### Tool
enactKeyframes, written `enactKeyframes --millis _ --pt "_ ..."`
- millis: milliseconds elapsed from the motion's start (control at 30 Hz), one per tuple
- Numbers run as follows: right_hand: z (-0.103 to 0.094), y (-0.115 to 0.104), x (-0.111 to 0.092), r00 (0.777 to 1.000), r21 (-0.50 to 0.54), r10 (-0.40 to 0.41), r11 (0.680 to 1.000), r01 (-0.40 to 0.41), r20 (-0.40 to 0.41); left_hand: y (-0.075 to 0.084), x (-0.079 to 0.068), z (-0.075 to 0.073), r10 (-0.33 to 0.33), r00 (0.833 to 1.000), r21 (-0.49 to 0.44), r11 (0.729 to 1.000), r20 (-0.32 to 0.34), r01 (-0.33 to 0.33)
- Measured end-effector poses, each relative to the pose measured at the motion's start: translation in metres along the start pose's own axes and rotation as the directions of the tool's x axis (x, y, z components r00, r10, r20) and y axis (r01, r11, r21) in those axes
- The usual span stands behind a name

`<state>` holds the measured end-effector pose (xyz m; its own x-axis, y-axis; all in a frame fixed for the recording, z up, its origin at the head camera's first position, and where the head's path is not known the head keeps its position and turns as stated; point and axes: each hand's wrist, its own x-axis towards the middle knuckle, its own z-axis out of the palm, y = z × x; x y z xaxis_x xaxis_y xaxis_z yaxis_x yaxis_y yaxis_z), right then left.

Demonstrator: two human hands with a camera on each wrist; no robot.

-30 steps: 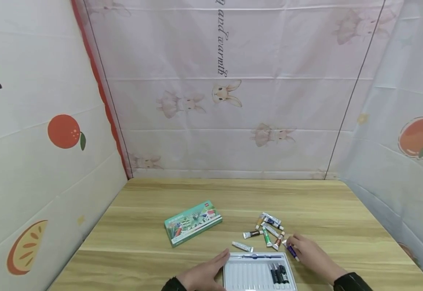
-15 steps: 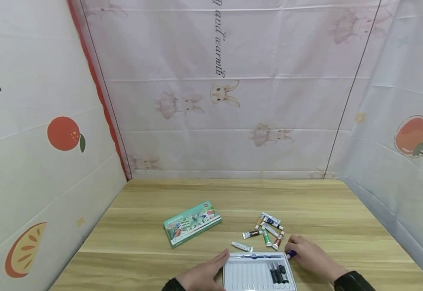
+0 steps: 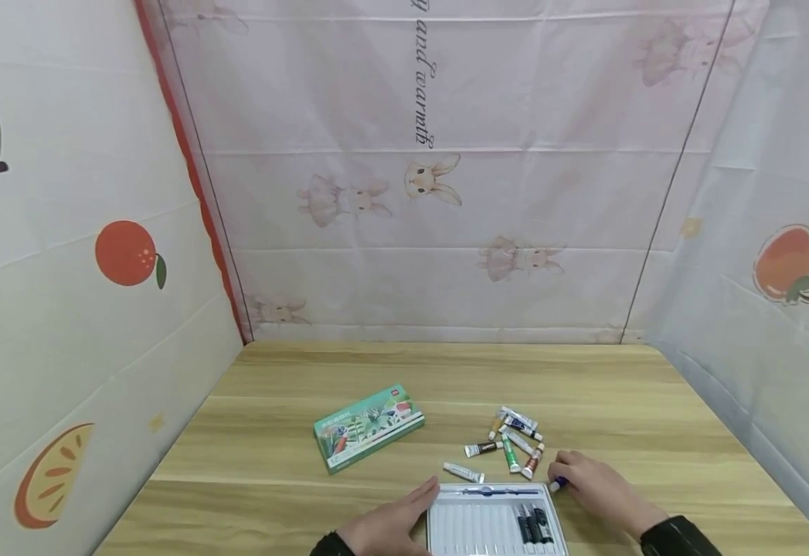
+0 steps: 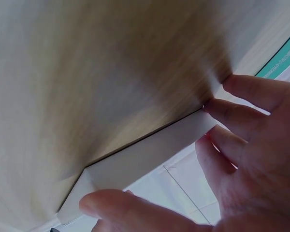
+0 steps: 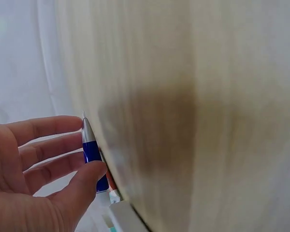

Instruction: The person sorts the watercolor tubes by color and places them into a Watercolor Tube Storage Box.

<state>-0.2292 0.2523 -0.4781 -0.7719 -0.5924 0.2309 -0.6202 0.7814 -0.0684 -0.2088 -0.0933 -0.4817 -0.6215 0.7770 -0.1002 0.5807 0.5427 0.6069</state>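
A white paint tray (image 3: 470, 521) lies at the table's near edge, with a thin brush (image 3: 491, 491) in its top slot and several black tubes (image 3: 534, 525) at the right of its grooves. My left hand (image 3: 392, 525) touches the tray's left side, its fingertips along the outer wall (image 4: 145, 154) in the left wrist view. Just off the tray's upper right corner, my right hand (image 3: 602, 494) pinches a blue paint tube (image 5: 90, 152) between thumb and fingers. In the right wrist view, the tube's silver end points up and its white cap points down.
Beyond the tray lie loose paint tubes: a green tube (image 3: 511, 454), a reddish-brown tube (image 3: 532, 461), a black tube (image 3: 483, 448), a white tube (image 3: 463, 472) and several more behind. A teal printed box (image 3: 369, 428) sits farther left on the wooden table (image 3: 272, 432).
My right hand has taken up the blue tube from beside the tray and turned it, with its cap now near the tray's corner. My left hand and the tray stay in place.
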Motion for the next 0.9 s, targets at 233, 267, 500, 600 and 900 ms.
enactKeyframes --millis 233,267,500,600,900 --pt "-0.006 -0.007 0.0 0.992 -0.006 -0.068 0.998 0.067 -0.111 0.0 0.0 0.0 -0.005 1.0 0.019 1.0 -0.008 0.005" --pt "-0.007 -0.009 0.001 0.988 -0.006 -0.085 0.996 0.085 -0.128 0.0 0.001 0.0 -0.017 1.0 0.005 1.0 -0.002 0.017" --pt "-0.009 -0.024 0.009 0.916 -0.06 -0.277 0.961 0.271 -0.292 0.002 0.001 -0.001 -0.032 0.999 0.001 0.999 0.006 0.032" --pt "-0.01 -0.033 0.014 0.893 -0.064 -0.328 0.944 0.325 -0.308 0.001 0.0 0.0 -0.015 1.0 0.017 1.0 -0.004 0.015" --pt "-0.013 -0.065 0.016 0.934 0.076 -0.318 0.94 0.333 -0.164 0.002 0.001 0.0 -0.011 1.0 0.018 1.0 -0.002 0.011"
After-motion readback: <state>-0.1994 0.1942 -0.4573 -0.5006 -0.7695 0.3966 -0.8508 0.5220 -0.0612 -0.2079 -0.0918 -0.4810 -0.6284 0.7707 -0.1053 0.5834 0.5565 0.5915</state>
